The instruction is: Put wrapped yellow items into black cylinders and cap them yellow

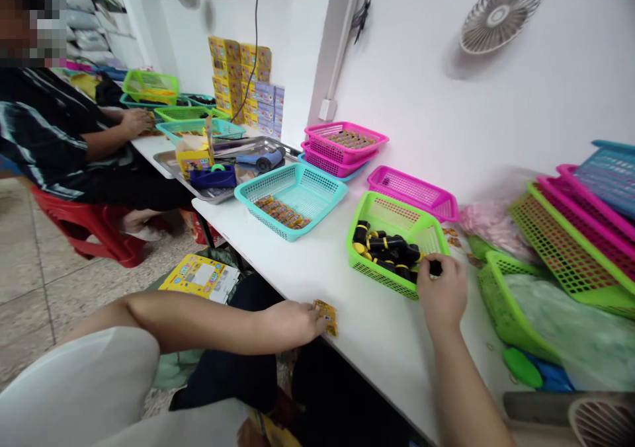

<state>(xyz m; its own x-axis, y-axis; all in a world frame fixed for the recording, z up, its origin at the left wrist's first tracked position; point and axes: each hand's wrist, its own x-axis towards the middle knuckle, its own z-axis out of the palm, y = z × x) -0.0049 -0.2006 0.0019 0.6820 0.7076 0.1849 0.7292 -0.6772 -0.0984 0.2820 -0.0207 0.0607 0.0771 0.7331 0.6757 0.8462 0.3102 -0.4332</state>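
My left hand [292,323] rests at the near edge of the white table [307,262], fingers closed on a small yellow printed packet [327,316]. My right hand [441,288] reaches over the near corner of a green basket [397,219] and pinches a black piece [435,268] from the pile of black and yellow parts [384,247] inside it.
A teal basket [290,199] with small packets sits to the left, pink baskets [342,144] by the wall. Stacked green, pink and blue baskets [575,235] and plastic bags crowd the right. Another person [59,136] sits at far left by a metal tray [218,162]. Yellow boxes [243,77] stand behind.
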